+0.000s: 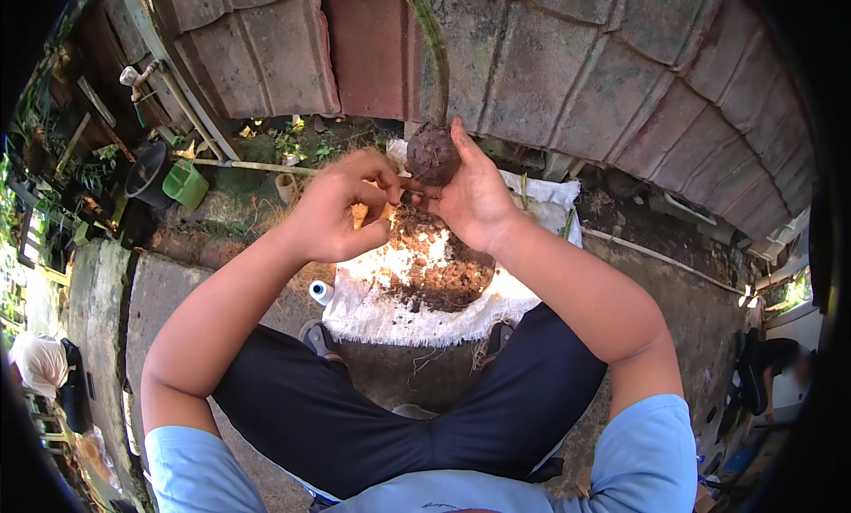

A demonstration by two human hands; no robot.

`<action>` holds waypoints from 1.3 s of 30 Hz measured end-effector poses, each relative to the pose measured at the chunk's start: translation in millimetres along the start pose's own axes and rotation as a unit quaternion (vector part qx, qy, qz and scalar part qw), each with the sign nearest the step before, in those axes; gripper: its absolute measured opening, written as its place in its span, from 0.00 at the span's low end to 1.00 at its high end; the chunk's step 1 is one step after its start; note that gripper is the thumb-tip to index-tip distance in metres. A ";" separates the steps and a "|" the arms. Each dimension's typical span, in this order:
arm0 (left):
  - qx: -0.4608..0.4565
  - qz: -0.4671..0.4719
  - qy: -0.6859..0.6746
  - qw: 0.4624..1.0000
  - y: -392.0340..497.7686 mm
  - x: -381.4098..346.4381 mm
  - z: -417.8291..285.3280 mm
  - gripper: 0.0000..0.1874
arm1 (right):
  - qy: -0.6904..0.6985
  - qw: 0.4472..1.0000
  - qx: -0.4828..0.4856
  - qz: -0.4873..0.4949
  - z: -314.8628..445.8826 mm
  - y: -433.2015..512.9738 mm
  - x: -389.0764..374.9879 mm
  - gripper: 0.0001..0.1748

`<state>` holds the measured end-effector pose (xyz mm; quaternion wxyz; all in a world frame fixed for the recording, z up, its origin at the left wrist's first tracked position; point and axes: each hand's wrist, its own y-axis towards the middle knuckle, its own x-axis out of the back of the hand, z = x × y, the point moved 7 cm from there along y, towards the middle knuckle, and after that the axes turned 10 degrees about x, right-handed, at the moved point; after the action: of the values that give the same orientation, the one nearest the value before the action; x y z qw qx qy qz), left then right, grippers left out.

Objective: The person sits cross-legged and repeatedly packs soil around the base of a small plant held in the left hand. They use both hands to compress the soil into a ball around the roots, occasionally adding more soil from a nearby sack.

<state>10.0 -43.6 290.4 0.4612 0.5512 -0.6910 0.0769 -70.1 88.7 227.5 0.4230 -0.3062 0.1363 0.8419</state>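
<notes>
My right hand (475,194) holds a round ball of dark soil (432,155), with a long green plant stem (436,61) rising from its top. Just left of the ball, my left hand (349,207) has its fingers curled; brown fibre (359,162) shows behind its knuckles, and whether the fingers pinch some of it is hard to tell. Below both hands, loose brown soil (442,273) lies on a white woven sack (392,327) with a frayed edge. A spool of thread (321,292) rests at the sack's left edge, near more loose brown fibre (312,277).
Roof tiles (532,67) span the far side. A green plastic container (185,184) and a black bucket (149,175) stand at left, by a tap (133,77). A thin pipe (266,166) crosses the ground. One person (50,373) is at far left, another (764,373) at far right.
</notes>
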 end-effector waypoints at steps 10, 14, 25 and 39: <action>0.127 -0.133 -0.137 0.973 9.7 -8.4 14.1 0.39 | -0.041 0.998 -0.052 -0.004 -5.9 -10.6 -9.8 0.20; 0.174 -0.032 -0.207 0.962 15.5 -27.8 20.2 0.54 | -0.019 0.999 -0.021 -0.020 -16.2 -5.7 -10.1 0.18; 0.184 0.041 -0.387 0.903 24.0 -37.5 31.8 0.41 | 0.007 0.982 -0.127 0.137 -23.9 -3.9 -19.1 0.16; 0.210 -0.020 -0.350 0.913 23.2 -37.5 37.4 0.34 | -0.032 0.998 -0.022 0.049 -18.1 -1.5 -20.6 0.22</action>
<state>-31.3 -31.9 251.6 0.0645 0.6407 -0.7649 0.0131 -52.3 67.8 226.5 0.3784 -0.2816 0.1186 0.8737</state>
